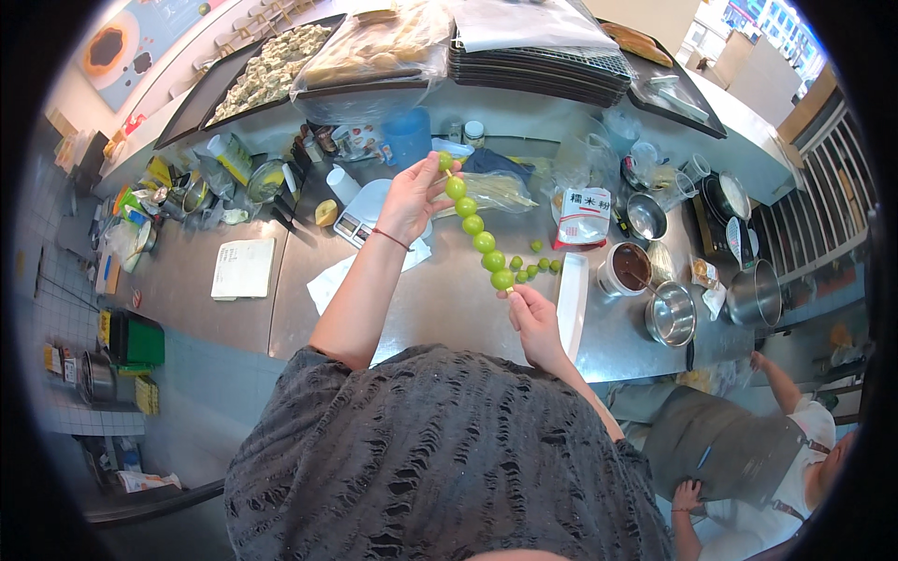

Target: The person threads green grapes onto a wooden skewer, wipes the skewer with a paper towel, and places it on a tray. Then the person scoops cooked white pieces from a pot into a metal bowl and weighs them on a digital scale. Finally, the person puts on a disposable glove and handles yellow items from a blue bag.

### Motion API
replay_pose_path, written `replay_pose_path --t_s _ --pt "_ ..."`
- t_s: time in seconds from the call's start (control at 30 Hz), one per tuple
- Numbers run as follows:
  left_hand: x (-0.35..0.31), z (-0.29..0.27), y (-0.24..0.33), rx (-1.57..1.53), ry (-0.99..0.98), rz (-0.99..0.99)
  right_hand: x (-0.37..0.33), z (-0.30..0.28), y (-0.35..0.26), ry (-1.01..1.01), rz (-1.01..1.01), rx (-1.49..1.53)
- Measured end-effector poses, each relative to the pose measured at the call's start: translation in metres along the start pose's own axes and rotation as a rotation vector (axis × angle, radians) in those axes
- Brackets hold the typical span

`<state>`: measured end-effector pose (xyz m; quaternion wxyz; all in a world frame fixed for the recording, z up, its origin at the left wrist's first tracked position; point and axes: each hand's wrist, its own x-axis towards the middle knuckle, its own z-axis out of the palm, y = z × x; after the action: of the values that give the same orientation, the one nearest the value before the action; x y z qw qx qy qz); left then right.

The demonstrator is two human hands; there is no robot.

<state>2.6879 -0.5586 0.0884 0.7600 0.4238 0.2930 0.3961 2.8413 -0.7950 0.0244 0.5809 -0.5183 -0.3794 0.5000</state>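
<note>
The left hand (410, 203) has its thumb and fingers closed in a pinch at the upper end of a long skewer of round, shiny green grapes (484, 242). The right hand (537, 324) holds the lower end of the same stick, with the thumb and the fingers pressed together on the pale tip. The skewer is in the air above a grey, smooth metal table (449, 318), and it goes obliquely from the upper left to the lower right, between the two hands.

Near its lower end, several loose round green grapes (532, 271) lie on the table. Just beside them is a long, narrow white tray (572, 304). Further to the right there are a white round tub with dark brown contents (625, 266) and a shiny round steel bowl (671, 313). Near the left hand stands a white flat kitchen scale (354, 227). At the left side lies an open notebook with white pages (243, 269). At the lower right is another person in a grey apron (720, 435)
</note>
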Motion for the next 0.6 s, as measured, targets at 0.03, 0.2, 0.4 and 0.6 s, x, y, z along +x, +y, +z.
replay_pose_path --t_s 0.03,0.2,0.4,0.6 --pt "0.001 -0.002 0.001 0.0 0.011 -0.021 0.0 0.0 0.0 0.011 0.012 -0.01" --pt "-0.003 -0.005 -0.001 0.005 0.002 -0.06 -0.001 0.001 -0.001 0.03 -0.004 -0.01" --pt "-0.009 -0.003 0.005 0.014 -0.055 -0.038 0.001 0.0 0.001 0.014 -0.023 -0.014" --pt "-0.015 0.004 -0.02 -0.086 -0.193 -0.158 0.002 0.0 0.001 -0.012 -0.005 0.008"
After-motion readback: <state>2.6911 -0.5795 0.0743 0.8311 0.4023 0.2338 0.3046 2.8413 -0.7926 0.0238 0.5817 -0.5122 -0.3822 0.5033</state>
